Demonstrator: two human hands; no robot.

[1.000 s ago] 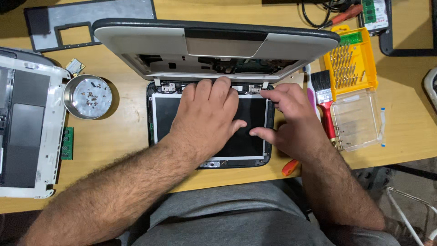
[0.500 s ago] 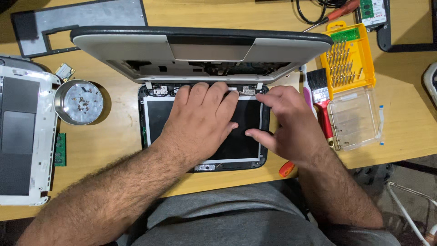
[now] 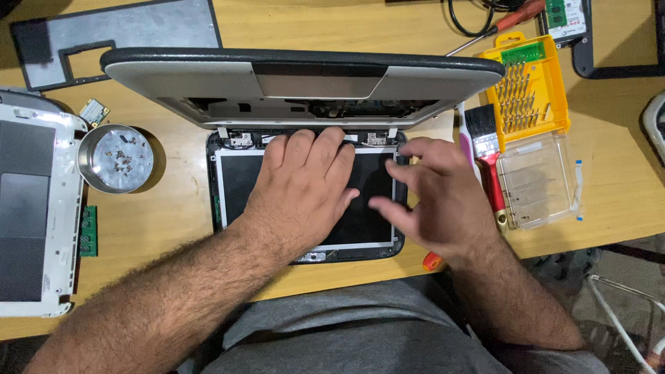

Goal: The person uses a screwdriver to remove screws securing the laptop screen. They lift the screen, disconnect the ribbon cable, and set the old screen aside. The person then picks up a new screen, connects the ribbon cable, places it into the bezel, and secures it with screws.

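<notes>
- Head view: a small laptop is seen opened out flat on a wooden desk (image 3: 609, 194), its screen panel (image 3: 367, 221) lying face up nearest the person and its grey base (image 3: 305, 79) raised behind the hinges.
- The left hand (image 3: 301, 187) is laid flat, palm down, on the dark screen panel; the fingers (image 3: 325, 149) are stretched out and held together, their tips reaching the hinge edge. Nothing is grasped by it.
- The right hand (image 3: 440, 201) is held over the right edge of the screen panel, loosely spread and slightly blurred; nothing is enclosed in it. Whether its fingertips touch the panel frame cannot be told.
- An orange tool tip (image 3: 431, 261) is seen at the desk edge, just under the right wrist and near the screen panel's right corner.
- Right of the screen panel, a red-handled brush (image 3: 485, 149) is laid beside a clear plastic lid (image 3: 540, 183), with a yellow bit case (image 3: 530, 90) behind them.
- Left of the screen panel, a round metal dish (image 3: 114, 158) holding small screws is set, and beyond it a white laptop shell (image 3: 31, 208) is placed.
- Behind the grey base, a flat grey cover plate (image 3: 138, 31) is laid.
</notes>
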